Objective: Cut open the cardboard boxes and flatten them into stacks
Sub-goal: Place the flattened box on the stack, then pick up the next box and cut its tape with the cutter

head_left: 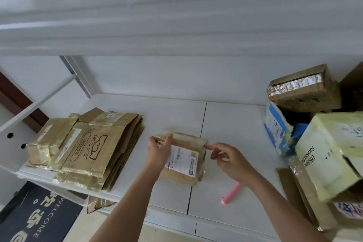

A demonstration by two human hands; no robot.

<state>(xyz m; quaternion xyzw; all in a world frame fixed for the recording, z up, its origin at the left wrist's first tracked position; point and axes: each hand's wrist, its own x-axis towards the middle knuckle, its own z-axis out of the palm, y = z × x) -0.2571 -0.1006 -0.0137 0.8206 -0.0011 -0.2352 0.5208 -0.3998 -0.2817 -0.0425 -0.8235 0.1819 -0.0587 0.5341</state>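
Observation:
A small brown cardboard box (183, 165) with a white shipping label lies in the middle of the white table (231, 133). My left hand (158, 151) grips the box's far-left top flap. My right hand (229, 160) pinches the box's far-right corner with thumb and fingers. A pink cutter (231, 193) lies on the table near the front, just under my right wrist, untouched. A stack of flattened, taped boxes (86, 149) lies at the table's left end.
Several unflattened boxes are piled at the right: a taped brown one (302, 88), a blue-and-white one (279, 129) and a pale yellow-green one (330, 155). A dark welcome mat (37, 216) lies on the floor at lower left. A white wall stands behind the table.

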